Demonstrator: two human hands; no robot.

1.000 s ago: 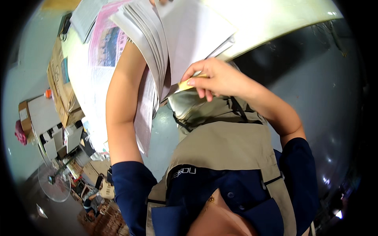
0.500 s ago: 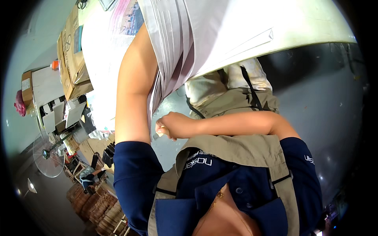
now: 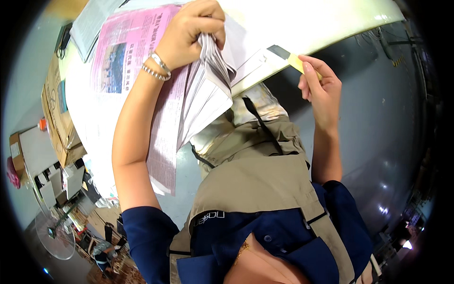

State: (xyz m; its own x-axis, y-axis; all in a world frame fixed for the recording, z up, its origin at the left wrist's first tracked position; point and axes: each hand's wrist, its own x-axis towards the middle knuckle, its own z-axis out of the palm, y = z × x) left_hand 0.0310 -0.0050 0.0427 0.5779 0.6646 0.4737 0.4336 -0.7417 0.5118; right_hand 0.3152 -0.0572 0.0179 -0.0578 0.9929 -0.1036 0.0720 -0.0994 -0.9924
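My left hand (image 3: 191,35) is closed over the folded edge of a bunch of newspaper sheets (image 3: 205,87), lifted and bent upright on the white table (image 3: 336,21). More newspaper with a pink printed page (image 3: 101,75) lies flat beneath and left of that arm, its lower part hanging past the table edge. My right hand (image 3: 324,90), out to the right beyond the table's near edge, pinches a knife (image 3: 297,61) with a yellow handle. The knife's flat, broad grey blade points up and left, apart from the paper. A thin folded paper (image 3: 250,65) lies by the table edge.
Another stack of printed paper (image 3: 92,28) sits at the far left of the table. Left of the table are cardboard boxes (image 3: 59,118) and a standing fan (image 3: 53,232). Another person (image 3: 101,253) is in the far lower left. Grey floor (image 3: 378,128) lies to the right.
My right hand has swung from beside the hanging paper out to the right with the knife. My left hand has come into view, folding the sheets back and uncovering the pink page.
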